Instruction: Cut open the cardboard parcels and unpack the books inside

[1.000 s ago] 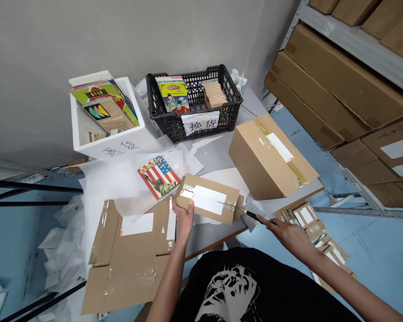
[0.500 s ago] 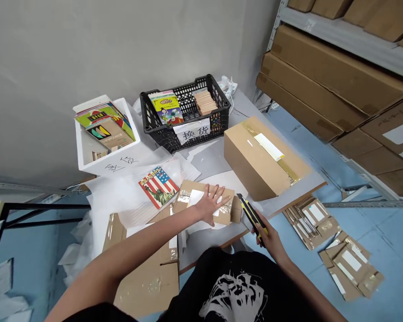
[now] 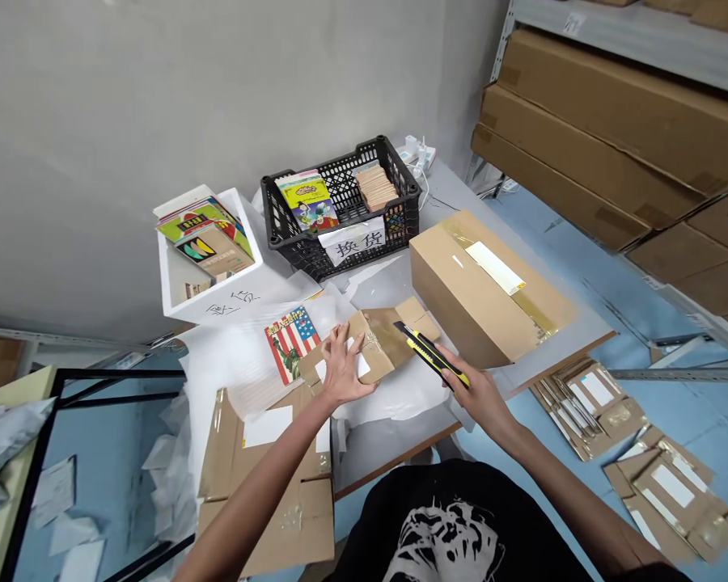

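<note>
My left hand [image 3: 341, 368] grips a small cardboard box [image 3: 394, 339], its fingers curled over the top and its thumb along the near side. The box is tilted, with its flaps apart on the right end and clear tape across it. My right hand [image 3: 476, 398] holds a yellow and black utility knife [image 3: 429, 352], its tip by the loose flaps. A book with a flag and statue cover [image 3: 289, 343] lies on foam sheeting just left of the box. Below my left hand is an opened, flattened carton [image 3: 291, 517].
A large taped carton [image 3: 461, 291] stands on the table's right side. Behind are a black crate [image 3: 343, 242] and a white foam box [image 3: 212, 303], both holding books. Flattened cartons [image 3: 588, 404] lie on the floor at right, near shelves of long boxes [image 3: 588, 153].
The small box has turned and tilted, and its right end has come apart. My left hand has shifted from flat on top to gripping it. The knife has moved left, over the box.
</note>
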Action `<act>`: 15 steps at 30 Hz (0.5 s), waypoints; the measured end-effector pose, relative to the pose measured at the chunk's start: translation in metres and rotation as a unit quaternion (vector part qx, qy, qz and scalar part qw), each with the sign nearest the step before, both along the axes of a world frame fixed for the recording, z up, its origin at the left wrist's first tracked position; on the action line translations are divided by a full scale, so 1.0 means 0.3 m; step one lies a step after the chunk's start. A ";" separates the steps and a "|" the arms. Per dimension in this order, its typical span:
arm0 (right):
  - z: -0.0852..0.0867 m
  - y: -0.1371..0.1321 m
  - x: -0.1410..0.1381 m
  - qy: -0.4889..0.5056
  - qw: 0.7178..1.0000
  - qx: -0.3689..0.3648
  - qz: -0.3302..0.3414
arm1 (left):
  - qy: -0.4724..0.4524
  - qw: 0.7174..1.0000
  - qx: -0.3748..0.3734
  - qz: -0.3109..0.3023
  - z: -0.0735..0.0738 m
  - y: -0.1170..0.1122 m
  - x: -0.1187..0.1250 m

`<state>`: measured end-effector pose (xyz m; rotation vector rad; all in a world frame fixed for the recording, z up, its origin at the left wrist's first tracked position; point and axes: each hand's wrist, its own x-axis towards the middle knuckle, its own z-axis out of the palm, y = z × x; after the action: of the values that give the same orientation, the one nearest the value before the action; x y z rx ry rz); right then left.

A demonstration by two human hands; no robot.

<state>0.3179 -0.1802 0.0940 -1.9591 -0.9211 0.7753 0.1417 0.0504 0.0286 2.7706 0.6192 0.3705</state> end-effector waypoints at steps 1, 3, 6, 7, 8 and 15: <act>0.003 0.026 0.004 -0.015 1.000 0.000 0.015 | -0.013 1.000 -0.004 0.009 -0.012 0.005 -0.001; 0.008 0.073 0.006 -0.039 0.998 0.003 0.042 | -0.026 0.999 -0.015 0.016 -0.029 0.015 -0.002; 0.012 0.127 0.001 -0.051 0.997 0.002 0.065 | -0.034 0.999 -0.028 0.032 -0.042 0.029 -0.011; 0.011 0.141 -0.001 -0.052 0.996 -0.001 0.070 | -0.036 0.998 -0.031 0.037 -0.044 0.032 -0.015; 0.009 0.154 -0.003 -0.054 0.996 -0.004 0.075 | -0.038 0.998 -0.034 0.042 -0.046 0.034 -0.020; -0.019 0.204 -0.005 -0.065 0.993 -0.002 0.093 | -0.059 0.997 -0.034 0.044 -0.054 0.033 -0.034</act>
<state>0.3162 -0.1189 0.0884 -1.9652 -1.1952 0.7601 0.1313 0.0604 0.0124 2.6400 0.7124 0.5174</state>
